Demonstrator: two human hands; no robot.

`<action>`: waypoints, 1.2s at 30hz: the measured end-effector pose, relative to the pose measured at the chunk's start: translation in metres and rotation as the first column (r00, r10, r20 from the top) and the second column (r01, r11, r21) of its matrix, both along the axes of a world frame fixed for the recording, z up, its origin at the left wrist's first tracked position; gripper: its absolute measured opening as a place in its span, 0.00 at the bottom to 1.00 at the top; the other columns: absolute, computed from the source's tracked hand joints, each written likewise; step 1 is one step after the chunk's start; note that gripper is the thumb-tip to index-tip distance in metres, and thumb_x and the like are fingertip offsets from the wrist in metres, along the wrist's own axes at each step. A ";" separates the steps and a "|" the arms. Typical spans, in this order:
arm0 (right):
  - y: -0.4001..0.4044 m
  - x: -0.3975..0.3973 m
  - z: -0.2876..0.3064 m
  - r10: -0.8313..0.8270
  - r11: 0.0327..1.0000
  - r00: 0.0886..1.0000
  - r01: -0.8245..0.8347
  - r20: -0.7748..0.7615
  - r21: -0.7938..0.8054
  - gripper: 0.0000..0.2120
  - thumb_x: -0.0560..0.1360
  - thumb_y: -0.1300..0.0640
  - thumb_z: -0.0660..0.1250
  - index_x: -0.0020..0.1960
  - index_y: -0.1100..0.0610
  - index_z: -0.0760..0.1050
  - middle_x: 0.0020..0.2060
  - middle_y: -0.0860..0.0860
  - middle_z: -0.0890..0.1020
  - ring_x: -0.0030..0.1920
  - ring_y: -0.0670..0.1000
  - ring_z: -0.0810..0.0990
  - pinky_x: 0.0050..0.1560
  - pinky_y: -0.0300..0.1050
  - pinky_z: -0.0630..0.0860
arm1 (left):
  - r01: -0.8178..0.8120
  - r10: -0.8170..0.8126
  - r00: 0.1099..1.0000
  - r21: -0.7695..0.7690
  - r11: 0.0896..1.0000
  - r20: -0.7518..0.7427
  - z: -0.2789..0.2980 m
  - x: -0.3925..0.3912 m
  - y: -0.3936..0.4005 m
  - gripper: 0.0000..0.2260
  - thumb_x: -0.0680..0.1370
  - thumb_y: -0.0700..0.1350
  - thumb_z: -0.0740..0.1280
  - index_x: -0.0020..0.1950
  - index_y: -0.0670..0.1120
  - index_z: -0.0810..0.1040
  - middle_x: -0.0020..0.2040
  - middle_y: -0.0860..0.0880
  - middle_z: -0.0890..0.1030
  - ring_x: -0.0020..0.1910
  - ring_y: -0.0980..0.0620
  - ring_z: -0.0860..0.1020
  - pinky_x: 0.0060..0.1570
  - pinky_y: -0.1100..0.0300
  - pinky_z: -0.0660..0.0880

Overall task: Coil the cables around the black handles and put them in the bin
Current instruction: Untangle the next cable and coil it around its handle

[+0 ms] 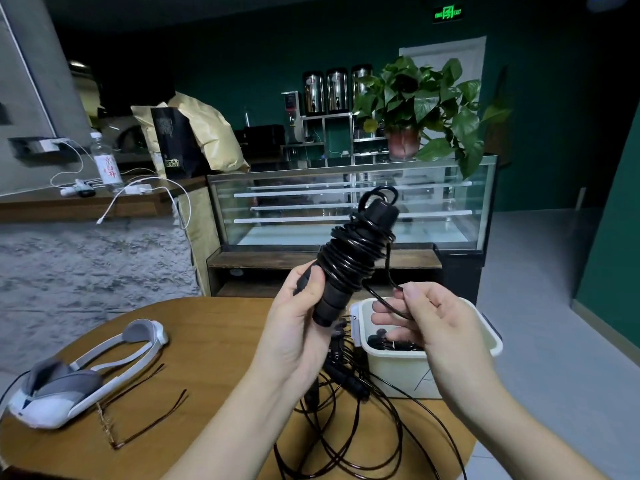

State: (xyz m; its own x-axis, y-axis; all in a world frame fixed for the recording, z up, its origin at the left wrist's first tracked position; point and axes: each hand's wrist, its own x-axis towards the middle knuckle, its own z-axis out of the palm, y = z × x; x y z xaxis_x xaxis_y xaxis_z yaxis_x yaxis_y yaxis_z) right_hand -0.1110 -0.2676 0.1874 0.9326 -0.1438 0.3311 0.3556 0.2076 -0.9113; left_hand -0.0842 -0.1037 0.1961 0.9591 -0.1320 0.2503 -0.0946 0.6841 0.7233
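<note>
Above the worktop, left hand grips a cable-wrapped black handle; right hand pinches the loose cable over the bin.

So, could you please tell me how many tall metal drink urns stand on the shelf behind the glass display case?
3 tall metal drink urns: left one, middle one, right one, which the potted plant partly covers. More may be hidden behind it.
</note>
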 end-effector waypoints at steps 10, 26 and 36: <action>0.023 -0.009 -0.007 -0.040 0.980 0.998 0.049 0.051 -0.191 0.06 0.78 0.63 0.67 0.44 0.62 0.72 0.40 0.52 0.86 0.38 0.48 0.84 0.42 0.45 0.78 | -0.134 0.083 0.977 -0.257 0.957 -0.199 -0.008 0.013 -0.028 0.19 0.75 0.46 0.69 0.64 0.39 0.74 0.60 0.37 0.81 0.54 0.42 0.81 0.41 0.53 0.82; -0.006 0.009 -0.005 0.190 0.896 0.972 -0.228 -0.135 -0.381 0.24 0.63 0.60 0.64 0.58 0.50 0.72 0.43 0.44 0.83 0.42 0.41 0.82 0.48 0.36 0.78 | -0.278 0.275 0.961 0.173 0.945 0.045 -0.026 0.007 -0.026 0.17 0.74 0.42 0.73 0.59 0.37 0.76 0.54 0.37 0.83 0.53 0.39 0.81 0.57 0.38 0.77; -0.030 0.026 -0.013 0.456 0.878 0.889 -0.457 -0.041 -0.143 0.32 0.65 0.55 0.81 0.66 0.56 0.72 0.61 0.57 0.81 0.60 0.63 0.80 0.61 0.61 0.77 | -0.114 0.117 0.993 0.107 0.988 -0.023 -0.023 -0.002 -0.022 0.21 0.73 0.41 0.72 0.63 0.33 0.74 0.60 0.31 0.80 0.54 0.37 0.82 0.59 0.40 0.79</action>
State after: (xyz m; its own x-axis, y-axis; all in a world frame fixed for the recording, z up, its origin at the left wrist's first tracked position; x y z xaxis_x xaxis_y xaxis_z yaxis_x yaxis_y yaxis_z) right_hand -0.0849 -0.2978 0.1739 0.8850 0.3476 0.3098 0.2478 0.2116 -0.9454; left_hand -0.0858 -0.1254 0.1731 0.9762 -0.0436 0.2125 -0.1465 0.5899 0.7941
